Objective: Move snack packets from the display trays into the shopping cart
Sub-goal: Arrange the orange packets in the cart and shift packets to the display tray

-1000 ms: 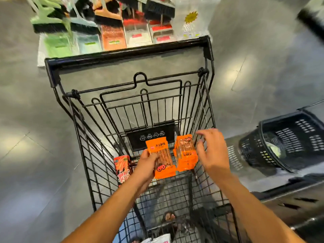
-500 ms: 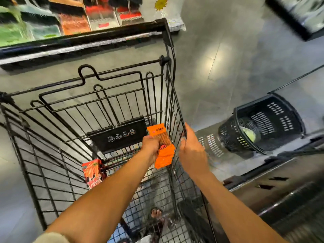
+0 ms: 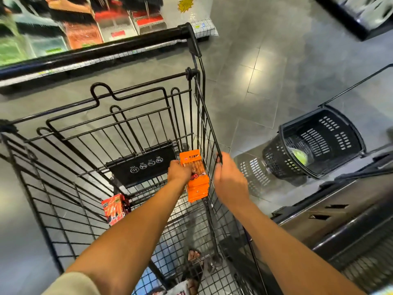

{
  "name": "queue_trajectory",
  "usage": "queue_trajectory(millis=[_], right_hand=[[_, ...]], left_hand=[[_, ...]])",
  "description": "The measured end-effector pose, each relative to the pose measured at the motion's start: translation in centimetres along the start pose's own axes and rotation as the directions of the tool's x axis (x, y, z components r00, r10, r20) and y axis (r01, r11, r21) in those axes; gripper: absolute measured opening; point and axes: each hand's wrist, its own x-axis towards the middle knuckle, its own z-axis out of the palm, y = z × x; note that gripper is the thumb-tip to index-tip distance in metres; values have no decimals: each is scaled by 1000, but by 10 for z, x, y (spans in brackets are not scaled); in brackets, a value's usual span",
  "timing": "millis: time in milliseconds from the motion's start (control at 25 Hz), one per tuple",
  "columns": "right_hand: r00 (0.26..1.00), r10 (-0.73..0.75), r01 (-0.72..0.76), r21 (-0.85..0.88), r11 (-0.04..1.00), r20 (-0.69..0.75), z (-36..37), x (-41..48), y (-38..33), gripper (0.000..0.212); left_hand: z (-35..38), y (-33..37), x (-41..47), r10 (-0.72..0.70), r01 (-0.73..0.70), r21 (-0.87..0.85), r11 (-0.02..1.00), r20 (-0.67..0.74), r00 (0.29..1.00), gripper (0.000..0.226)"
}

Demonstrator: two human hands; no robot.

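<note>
Several orange snack packets could fan apart or snag in the wire wall if the left grip lets go unevenly. They stand upright just right of its curled fingers, inside the shopping cart against its right side. The right grip curls over the cart's rim wire.
</note>
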Motion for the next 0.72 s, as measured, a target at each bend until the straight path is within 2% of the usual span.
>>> queue_trajectory(millis=[80, 160, 240, 360, 520, 720], right_hand=[[998, 31, -29, -38, 999, 52, -11, 3, -5, 31], [989, 45, -54, 57, 997, 139, -27, -2, -8, 33], [991, 38, -53, 113, 992, 126, -46, -18, -13, 40], [995, 39, -52, 158, 986, 88, -73, -61, -19, 47], [991, 74, -90, 142, 986, 116, -109, -133, -28, 37], [997, 69, -75, 141, 987, 42, -161, -231, -39, 28]], left_hand=[[-15, 4, -20, 51, -56, 80, 995, 63, 997, 37], [-32, 5, -41, 140, -162, 207, 965, 114, 984, 44], [-52, 9, -76, 265, -307, 299, 904, 172, 949, 43], [-84, 0, -137, 426, -503, 347, 791, 278, 861, 34], [-123, -30, -219, 522, -665, 402, 629, 416, 745, 40], [-141, -45, -314, 670, -826, 474, 304, 510, 539, 50]])
